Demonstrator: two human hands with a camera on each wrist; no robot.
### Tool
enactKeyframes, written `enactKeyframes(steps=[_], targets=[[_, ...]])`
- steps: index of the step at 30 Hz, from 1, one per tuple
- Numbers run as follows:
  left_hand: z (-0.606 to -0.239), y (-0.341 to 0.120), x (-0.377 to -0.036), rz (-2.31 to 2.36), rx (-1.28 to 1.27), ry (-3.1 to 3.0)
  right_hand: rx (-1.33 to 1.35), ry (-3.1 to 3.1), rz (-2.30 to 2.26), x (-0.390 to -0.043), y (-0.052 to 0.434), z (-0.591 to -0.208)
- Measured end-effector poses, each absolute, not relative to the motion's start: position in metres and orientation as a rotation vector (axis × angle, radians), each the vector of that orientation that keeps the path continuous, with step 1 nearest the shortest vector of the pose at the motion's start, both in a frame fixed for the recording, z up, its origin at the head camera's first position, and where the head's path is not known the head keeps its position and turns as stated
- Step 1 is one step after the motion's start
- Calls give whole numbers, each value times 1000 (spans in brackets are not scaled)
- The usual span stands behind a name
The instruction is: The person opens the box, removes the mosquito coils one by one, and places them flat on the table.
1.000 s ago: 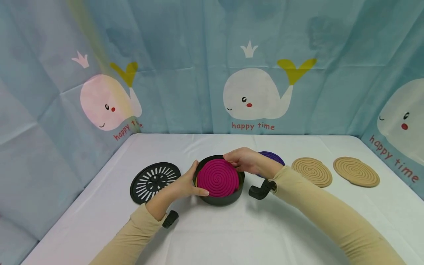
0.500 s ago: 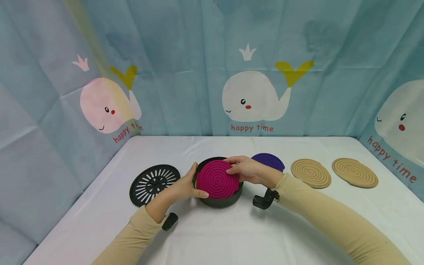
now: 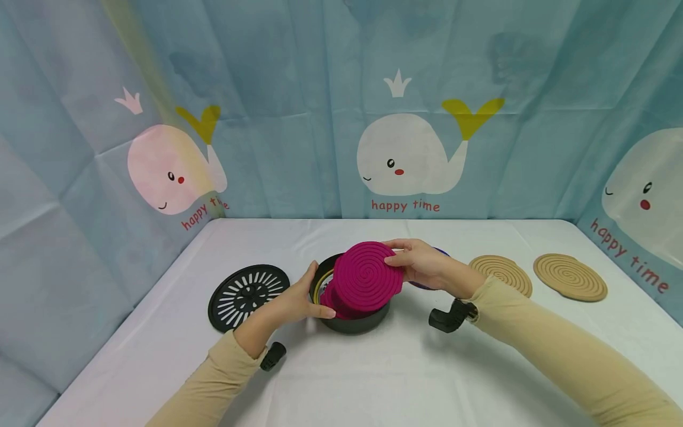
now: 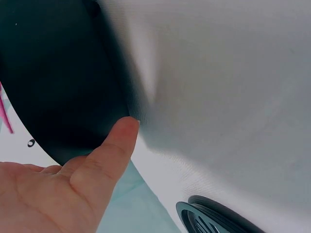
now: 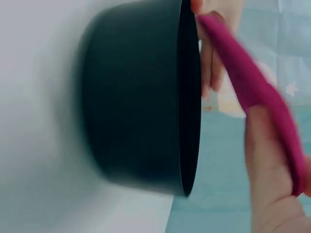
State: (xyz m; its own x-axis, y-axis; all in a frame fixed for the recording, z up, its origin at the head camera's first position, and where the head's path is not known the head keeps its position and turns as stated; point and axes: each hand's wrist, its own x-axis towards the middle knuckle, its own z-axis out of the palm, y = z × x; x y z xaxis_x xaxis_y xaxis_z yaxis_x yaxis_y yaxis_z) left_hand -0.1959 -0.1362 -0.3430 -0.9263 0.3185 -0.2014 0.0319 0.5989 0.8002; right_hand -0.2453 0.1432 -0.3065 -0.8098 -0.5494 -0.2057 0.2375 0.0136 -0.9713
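My right hand (image 3: 424, 264) pinches a magenta spiral coaster (image 3: 367, 276) by its right edge, thumb on top. It is tilted over a black round container (image 3: 357, 325); the right wrist view shows the coaster (image 5: 252, 80) edge-on beside the rim of the container (image 5: 136, 92). Below it, a second magenta piece (image 3: 331, 303) shows inside the container, near a yellow ring. My left hand (image 3: 293, 299) holds the container's left side, thumb at the near rim and fingers toward the back. In the left wrist view a digit of that hand (image 4: 82, 189) lies against the dark wall.
A black slotted disc (image 3: 248, 296) lies at the left of the white table. To the right are two tan spiral coasters (image 3: 501, 273). A blue-purple coaster (image 3: 424, 287) is mostly hidden behind my right hand. A whale-print curtain (image 3: 299, 148) hangs behind the table.
My right hand has taken hold of the magenta coaster and raised it up and to the right, uncovering the yellow ring and more magenta underneath. My left hand has stayed on the container.
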Motion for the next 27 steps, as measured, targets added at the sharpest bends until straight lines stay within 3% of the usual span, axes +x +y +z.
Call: enactKeyframes(steps=[27], targets=[[-344,-135,-198,1190,263,2545,-486,1889,-1740,-237,236,-300]])
